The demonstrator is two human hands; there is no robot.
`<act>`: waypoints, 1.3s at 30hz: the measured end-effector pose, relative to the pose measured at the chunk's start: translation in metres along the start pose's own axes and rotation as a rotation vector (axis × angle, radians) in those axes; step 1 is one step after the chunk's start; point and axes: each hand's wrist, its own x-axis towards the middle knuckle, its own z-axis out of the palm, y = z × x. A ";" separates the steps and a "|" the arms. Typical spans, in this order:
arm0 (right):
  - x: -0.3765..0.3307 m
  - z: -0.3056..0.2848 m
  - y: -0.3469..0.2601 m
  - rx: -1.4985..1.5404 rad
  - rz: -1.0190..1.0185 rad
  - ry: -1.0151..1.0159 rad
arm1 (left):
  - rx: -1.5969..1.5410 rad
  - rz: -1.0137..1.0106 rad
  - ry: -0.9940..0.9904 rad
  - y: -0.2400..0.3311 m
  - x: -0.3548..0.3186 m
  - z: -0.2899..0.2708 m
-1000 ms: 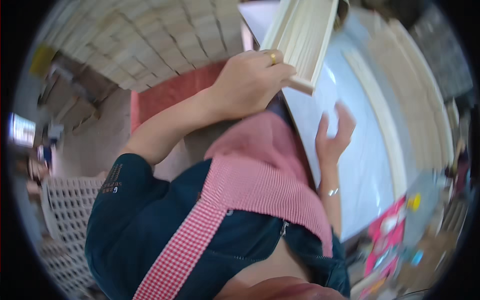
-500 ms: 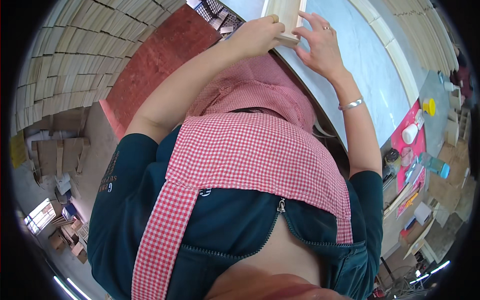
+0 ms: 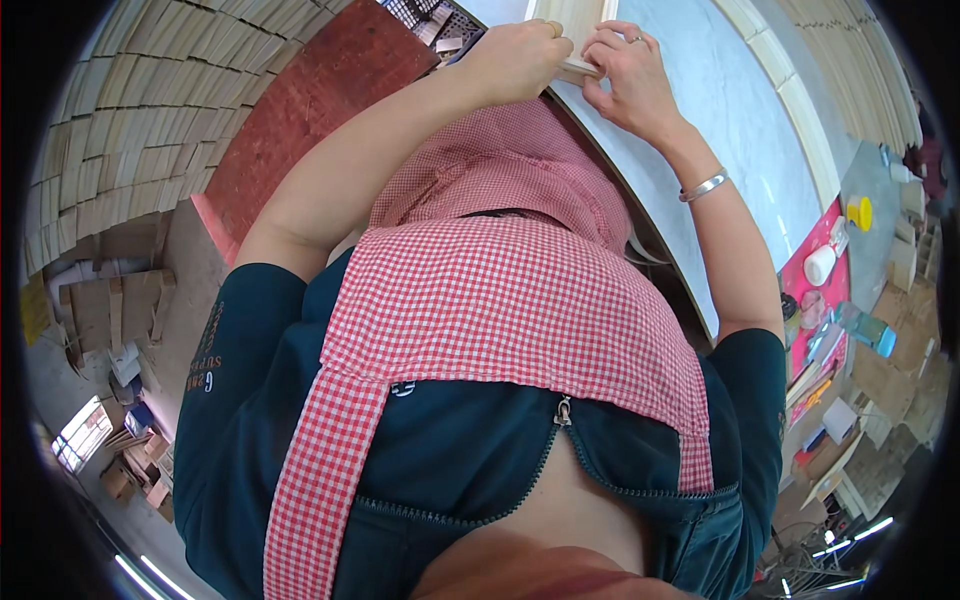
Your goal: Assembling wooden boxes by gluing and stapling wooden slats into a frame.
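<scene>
A pale wooden frame piece [image 3: 572, 25] stands at the top edge of the view, over a light grey tabletop [image 3: 700, 110]. My left hand [image 3: 515, 58] grips its lower left corner. My right hand [image 3: 630, 75], with a ring and a silver bracelet, pinches the lower right corner of the same piece. Most of the frame is cut off by the picture's rim. My red-checked apron and dark blue shirt fill the middle of the view.
Stacks of pale wooden slats [image 3: 120, 130] cover the left. A red-brown board [image 3: 310, 110] lies beside them. More wooden strips [image 3: 790, 90] lie along the table's right side. A pink tray [image 3: 830, 290] with a white bottle [image 3: 820, 265] and a yellow cap [image 3: 858, 212] sits at right.
The view has tipped down toward my body. My right hand rose from the table onto the frame piece, and both hands now hold its lower end farther up in the picture.
</scene>
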 end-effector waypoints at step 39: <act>-0.172 -0.092 0.004 -0.137 0.847 0.591 | -0.575 -0.144 -0.129 -0.020 0.040 -0.113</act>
